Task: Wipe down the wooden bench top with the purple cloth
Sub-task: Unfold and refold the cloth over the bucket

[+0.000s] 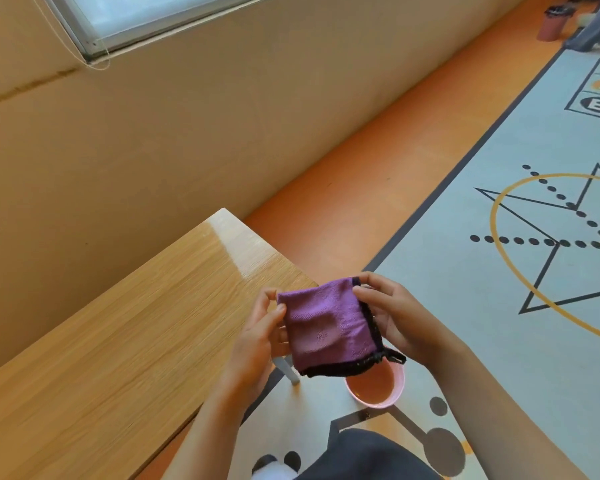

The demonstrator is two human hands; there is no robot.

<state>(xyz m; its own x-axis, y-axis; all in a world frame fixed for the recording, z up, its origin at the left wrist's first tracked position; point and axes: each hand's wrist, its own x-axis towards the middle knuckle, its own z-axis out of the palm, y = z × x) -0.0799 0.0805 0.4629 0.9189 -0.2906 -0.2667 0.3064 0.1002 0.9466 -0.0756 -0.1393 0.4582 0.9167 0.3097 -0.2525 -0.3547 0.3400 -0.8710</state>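
Observation:
A folded purple cloth [329, 327] with a black hem hangs in the air just off the near right corner of the wooden bench top [118, 334]. My left hand [260, 337] pinches its upper left corner. My right hand [392, 313] grips its upper right edge, fingers curled over the black border. The cloth is held flat between both hands, above the floor and a pink bowl, and does not touch the bench. The bench top is pale wood with a glossy patch near its far corner.
A pink bowl [378, 386] holding liquid stands on the floor below the cloth, beside a grey bench leg [288, 370]. A patterned grey rug [499, 271] covers the floor to the right, with orange floor along the beige wall. A bin [553, 24] stands far back.

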